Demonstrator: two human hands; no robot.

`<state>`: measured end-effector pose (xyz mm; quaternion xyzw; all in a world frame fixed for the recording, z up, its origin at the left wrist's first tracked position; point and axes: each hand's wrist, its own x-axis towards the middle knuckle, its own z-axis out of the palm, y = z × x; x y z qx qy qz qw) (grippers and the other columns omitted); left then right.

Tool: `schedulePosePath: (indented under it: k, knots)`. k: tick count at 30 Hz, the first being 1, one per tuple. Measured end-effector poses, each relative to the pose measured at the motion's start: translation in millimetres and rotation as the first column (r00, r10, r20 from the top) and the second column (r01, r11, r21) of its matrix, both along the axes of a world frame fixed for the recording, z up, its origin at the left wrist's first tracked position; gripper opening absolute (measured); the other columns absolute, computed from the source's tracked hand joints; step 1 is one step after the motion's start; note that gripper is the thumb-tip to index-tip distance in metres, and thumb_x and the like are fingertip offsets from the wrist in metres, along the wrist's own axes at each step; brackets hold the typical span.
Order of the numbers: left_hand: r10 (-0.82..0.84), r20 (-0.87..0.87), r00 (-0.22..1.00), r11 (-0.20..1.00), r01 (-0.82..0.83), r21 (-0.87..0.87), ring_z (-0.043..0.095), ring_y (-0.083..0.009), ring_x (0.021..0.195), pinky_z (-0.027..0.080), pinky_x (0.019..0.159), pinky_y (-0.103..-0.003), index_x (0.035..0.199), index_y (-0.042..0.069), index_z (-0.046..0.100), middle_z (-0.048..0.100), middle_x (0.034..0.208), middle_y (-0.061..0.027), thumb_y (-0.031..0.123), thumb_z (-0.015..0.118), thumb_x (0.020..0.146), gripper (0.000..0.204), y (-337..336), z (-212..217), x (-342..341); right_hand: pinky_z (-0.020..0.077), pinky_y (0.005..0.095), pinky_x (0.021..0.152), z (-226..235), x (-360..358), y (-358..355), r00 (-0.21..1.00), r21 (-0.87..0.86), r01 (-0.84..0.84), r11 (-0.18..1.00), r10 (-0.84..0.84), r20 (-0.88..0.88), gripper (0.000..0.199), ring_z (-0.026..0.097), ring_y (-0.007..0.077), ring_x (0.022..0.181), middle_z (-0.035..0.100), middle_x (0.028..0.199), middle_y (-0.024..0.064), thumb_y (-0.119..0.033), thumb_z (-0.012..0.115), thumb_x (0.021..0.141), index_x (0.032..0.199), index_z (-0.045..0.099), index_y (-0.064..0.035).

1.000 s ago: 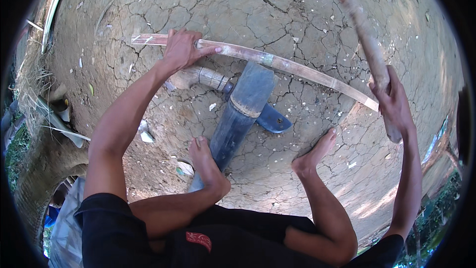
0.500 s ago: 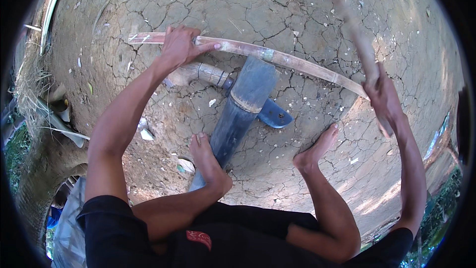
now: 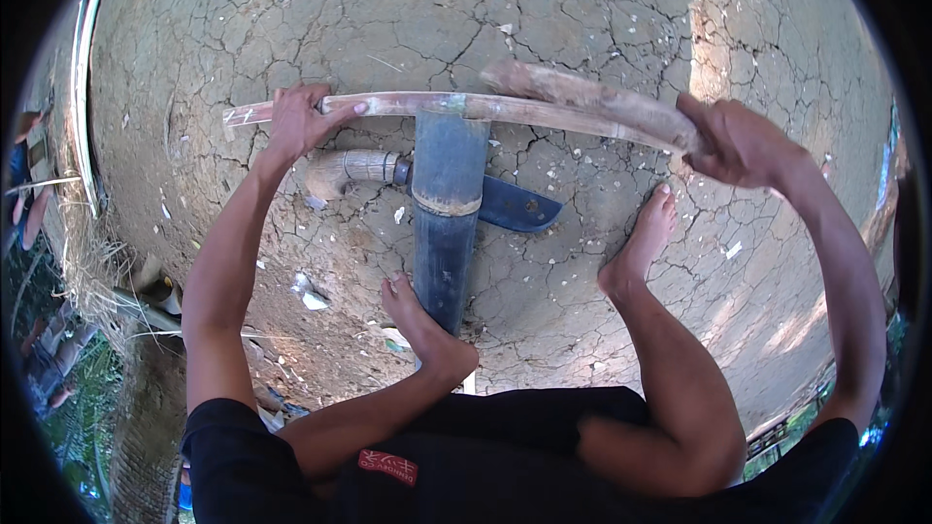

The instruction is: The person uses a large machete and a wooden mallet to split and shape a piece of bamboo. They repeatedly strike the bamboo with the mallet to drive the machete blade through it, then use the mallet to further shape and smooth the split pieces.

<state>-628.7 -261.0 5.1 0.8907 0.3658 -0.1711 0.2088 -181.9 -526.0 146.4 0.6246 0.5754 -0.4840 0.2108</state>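
A long split bamboo strip (image 3: 388, 104) lies crosswise at the far end of a dark bamboo tube (image 3: 451, 160). My left hand (image 3: 299, 124) is closed round the strip near its left end, thumb along the top. In my right hand (image 3: 740, 143) is a rough wooden stick (image 3: 582, 92), gripped at its right end. It slants low along the right half of the strip; whether they touch I cannot tell. Under the tube lies a machete, its wooden handle (image 3: 364, 165) out to the left and its dark blade (image 3: 524, 206) to the right.
My bare feet rest on cracked earth, the left (image 3: 422, 325) against the tube, the right (image 3: 646, 238) apart from it. Dry straw (image 3: 87, 243) and a tree trunk (image 3: 146, 417) are at the left. Other people's limbs show at the far left rim.
The stick has swung down from a raised, upright slant to lie low along the strip. My view has shifted, and the strip and tube now appear straighter.
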Motion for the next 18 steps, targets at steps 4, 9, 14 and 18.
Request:
schedulePosePath:
  k: [4,9,14,18]
  knots:
    - [-0.017,-0.017,1.0,0.999,0.017,0.032,0.055,-0.0304,0.088,0.035,0.091,-0.043,0.075,0.004,0.064,0.061,0.072,-0.0124,0.073,0.067,0.076,0.069,7,-20,-8,0.0526,0.0498,0.076,-7,3,-14,0.91,0.318,0.4,0.86,-0.413,-0.027,0.04,0.063,0.0376,0.073,0.06,0.072,0.018,-0.024,0.068,0.089,0.115,0.045,-0.0042]
    - [-0.063,-0.021,0.998,0.997,0.064,0.042,0.053,-0.0313,0.084,0.036,0.086,-0.043,0.074,0.004,0.062,0.058,0.071,-0.0129,0.072,0.068,0.076,0.069,8,-20,-3,0.0525,0.0483,0.077,-15,-9,-46,0.965,0.136,0.258,0.957,-0.261,0.007,0.044,0.062,0.0372,0.074,0.059,0.076,0.0206,-0.027,0.067,0.09,0.119,0.045,-0.0023]
    - [-0.066,-0.049,0.997,0.997,0.068,0.033,0.053,-0.0321,0.083,0.036,0.084,-0.043,0.072,0.004,0.061,0.057,0.069,-0.013,0.072,0.068,0.077,0.068,7,-12,-5,0.0558,0.039,0.061,12,11,-24,0.823,0.121,0.562,0.818,-0.54,-0.174,0.049,0.062,0.0224,0.061,0.056,0.073,0.0127,-0.036,0.067,0.092,0.115,0.045,0.0004]
    - [-0.055,-0.029,0.998,0.998,0.056,0.036,0.053,-0.0319,0.082,0.037,0.084,-0.043,0.07,0.004,0.061,0.057,0.068,-0.0134,0.071,0.068,0.077,0.068,8,-12,4,0.0565,0.0409,0.065,-14,-11,-52,0.765,0.239,0.637,0.733,-0.639,-0.081,0.051,0.065,0.0258,0.068,0.061,0.081,0.018,-0.035,0.066,0.092,0.118,0.044,0.003]
